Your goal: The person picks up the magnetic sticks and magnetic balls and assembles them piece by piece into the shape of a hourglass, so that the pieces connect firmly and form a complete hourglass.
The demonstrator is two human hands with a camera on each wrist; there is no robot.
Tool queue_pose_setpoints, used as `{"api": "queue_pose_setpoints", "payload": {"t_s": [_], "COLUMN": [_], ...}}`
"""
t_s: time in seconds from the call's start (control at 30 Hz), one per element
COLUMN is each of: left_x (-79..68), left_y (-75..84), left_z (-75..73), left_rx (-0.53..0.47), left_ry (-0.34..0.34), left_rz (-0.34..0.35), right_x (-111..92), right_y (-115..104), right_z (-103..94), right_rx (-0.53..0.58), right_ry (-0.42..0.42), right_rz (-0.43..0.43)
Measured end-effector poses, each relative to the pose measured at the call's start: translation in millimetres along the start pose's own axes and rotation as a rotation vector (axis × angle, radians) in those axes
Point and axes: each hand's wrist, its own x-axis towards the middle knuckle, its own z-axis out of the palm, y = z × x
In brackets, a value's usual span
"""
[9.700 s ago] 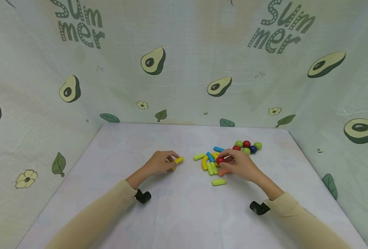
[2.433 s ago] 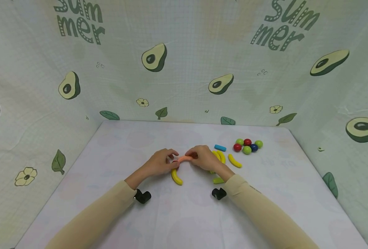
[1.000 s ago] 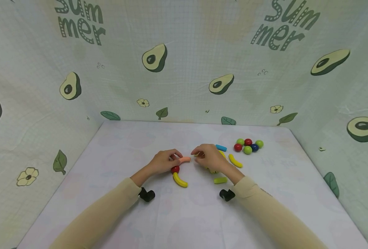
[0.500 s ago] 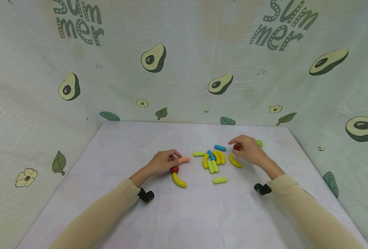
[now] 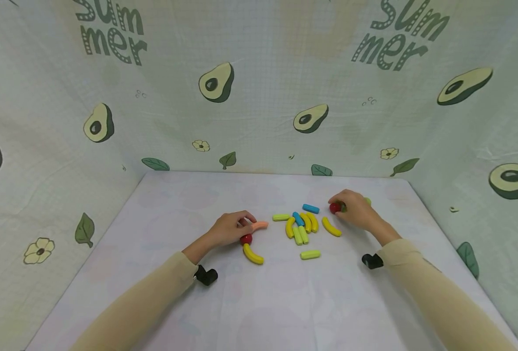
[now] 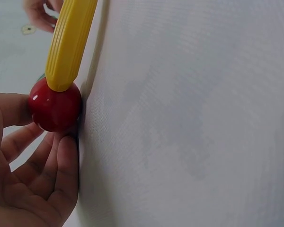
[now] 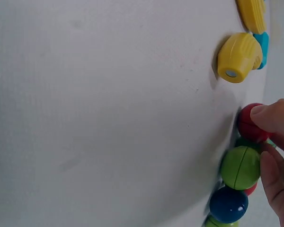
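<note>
My left hand [image 5: 230, 228] holds a red ball [image 6: 55, 105], thumb on one side and fingers below. A curved yellow rod [image 5: 253, 255] extends from that ball toward the front, touching it. An orange curved rod [image 5: 260, 224] points right from beside the left fingertips; its inner end is hidden in the head view. At the right, my right hand [image 5: 356, 209] pinches another red ball [image 7: 250, 124], thumb on its near face. Against that ball sits a green ball [image 7: 241, 168], with a dark blue ball [image 7: 228, 204] beyond. The hand mostly hides this cluster in the head view.
Between the hands lie lime rods [image 5: 297, 236], yellow curved rods [image 5: 312, 222] and a blue rod [image 5: 298, 219]. A second blue rod [image 5: 311, 208] lies behind them, and a lone lime rod [image 5: 310, 254] in front. Printed cloth [image 5: 259, 97] surrounds the table [image 5: 197, 312].
My right hand has brought the red ball and orange rod to the left hand's yellow rod. It has since moved right to the ball cluster and gripped a red ball. The left hand stays put.
</note>
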Motion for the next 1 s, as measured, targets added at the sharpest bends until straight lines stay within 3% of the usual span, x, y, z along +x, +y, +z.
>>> {"api": "queue_pose_setpoints", "payload": {"t_s": [0.5,0.73,1.0], "left_x": [1.5,0.9,0.5], "left_y": [-1.8,-1.0,-0.3], "left_z": [0.3,-0.2,0.1], "left_rx": [0.013,0.016,0.008], "left_ry": [-0.015,-0.016,-0.014], "left_rz": [-0.006,-0.005,-0.009], "right_x": [4.2,1.4,-0.7], "right_y": [-2.4,-8.3,-31.3], "right_z": [7.6,4.0,-0.5], "right_rx": [-0.054,-0.048,-0.022], "right_ry": [-0.022,0.016,0.073], "right_rz": [0.035,0.009,-0.057]}}
